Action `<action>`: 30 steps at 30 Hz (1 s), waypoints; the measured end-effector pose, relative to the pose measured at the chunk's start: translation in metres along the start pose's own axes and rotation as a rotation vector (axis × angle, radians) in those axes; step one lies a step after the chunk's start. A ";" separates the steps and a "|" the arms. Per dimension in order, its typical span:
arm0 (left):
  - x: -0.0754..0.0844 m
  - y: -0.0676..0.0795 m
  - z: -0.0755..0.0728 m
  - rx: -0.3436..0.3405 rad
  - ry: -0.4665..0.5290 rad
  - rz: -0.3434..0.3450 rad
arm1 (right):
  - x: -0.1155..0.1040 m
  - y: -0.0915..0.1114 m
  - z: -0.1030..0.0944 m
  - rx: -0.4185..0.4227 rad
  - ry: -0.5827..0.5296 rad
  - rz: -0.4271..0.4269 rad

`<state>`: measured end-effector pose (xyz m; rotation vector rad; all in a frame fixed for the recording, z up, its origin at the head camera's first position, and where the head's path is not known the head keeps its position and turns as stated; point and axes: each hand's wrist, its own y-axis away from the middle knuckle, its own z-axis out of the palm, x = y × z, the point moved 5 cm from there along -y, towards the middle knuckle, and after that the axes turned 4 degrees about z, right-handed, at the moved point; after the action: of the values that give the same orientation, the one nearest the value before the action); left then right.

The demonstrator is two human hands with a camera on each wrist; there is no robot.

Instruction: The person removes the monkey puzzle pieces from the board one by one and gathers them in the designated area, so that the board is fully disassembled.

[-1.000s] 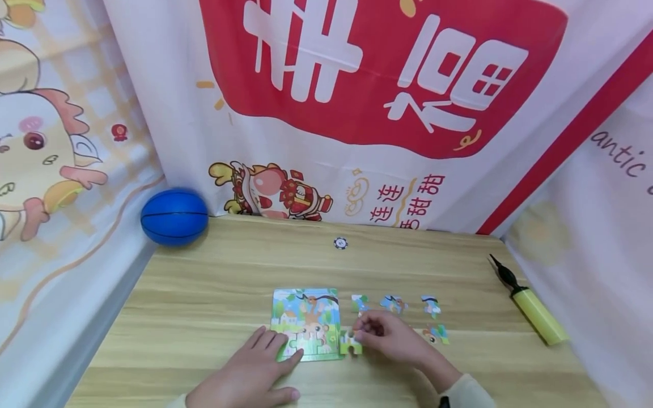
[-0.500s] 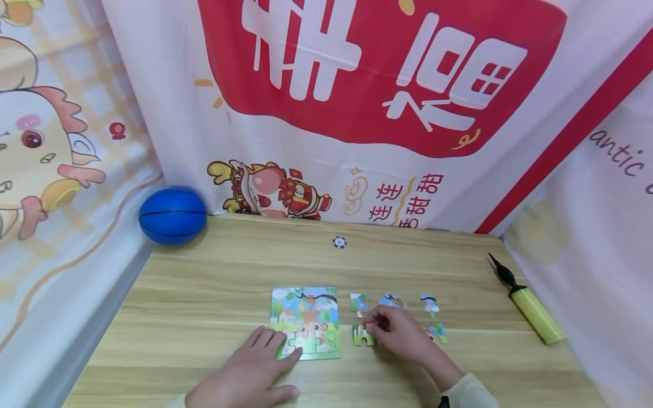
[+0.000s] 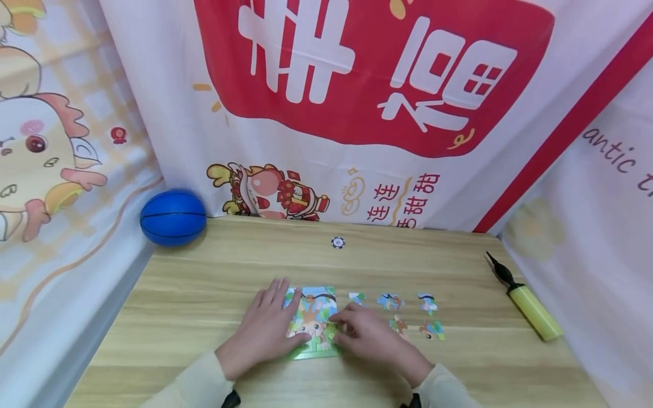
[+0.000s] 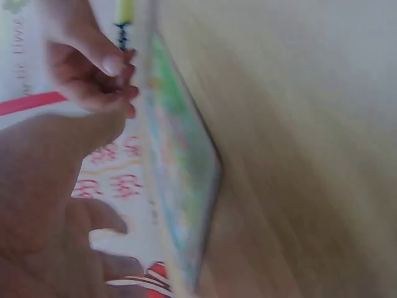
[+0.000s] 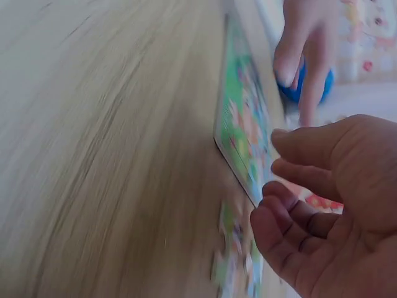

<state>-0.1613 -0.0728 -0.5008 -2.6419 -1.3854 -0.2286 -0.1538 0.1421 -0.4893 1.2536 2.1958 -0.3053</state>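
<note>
Both hands on the square, colourful cardboard jigsaw board (image 3: 311, 320) at counter centre. Left hand (image 3: 265, 331) lies flat on its 9 o'clock half, fingers straight. Right hand (image 3: 364, 337) at its 3 o'clock edge, fingers loosely curled, holding nothing visible. Five loose colourful jigsaw pieces (image 3: 390, 301) lie just beside, toward 3 o'clock, on the light wooden counter (image 3: 214, 272).

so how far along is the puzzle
Partly done: the green-framed cartoon jigsaw board already shows most of its picture. In hand: the left hand lies flat on the board's left side, and the right hand is at its lower right edge; whether it holds a piece is hidden. Left: five small loose cardboard puzzle pieces lie on the wooden table to the right.
</note>
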 end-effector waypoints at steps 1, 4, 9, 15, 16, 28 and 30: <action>-0.003 -0.004 0.006 -0.032 0.002 -0.012 | -0.002 -0.003 0.004 -0.013 0.025 -0.006; -0.008 -0.009 0.019 -0.117 0.018 -0.037 | -0.007 -0.010 0.014 -0.042 0.087 -0.019; -0.008 -0.009 0.018 -0.129 0.039 -0.047 | -0.009 -0.015 0.017 -0.048 0.130 0.015; -0.004 -0.010 0.012 -0.155 0.043 -0.047 | -0.008 -0.018 0.016 -0.033 0.142 0.036; -0.004 -0.010 0.012 -0.160 0.035 -0.052 | -0.008 -0.018 0.016 -0.027 0.145 0.033; -0.003 -0.011 0.012 -0.148 -0.003 -0.062 | -0.013 -0.018 0.011 -0.005 0.041 0.016; -0.005 -0.011 0.013 -0.141 -0.012 -0.059 | -0.016 -0.017 0.011 -0.012 -0.002 -0.006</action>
<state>-0.1720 -0.0678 -0.5134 -2.7199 -1.5054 -0.3296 -0.1583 0.1170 -0.4900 1.2403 2.1971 -0.2946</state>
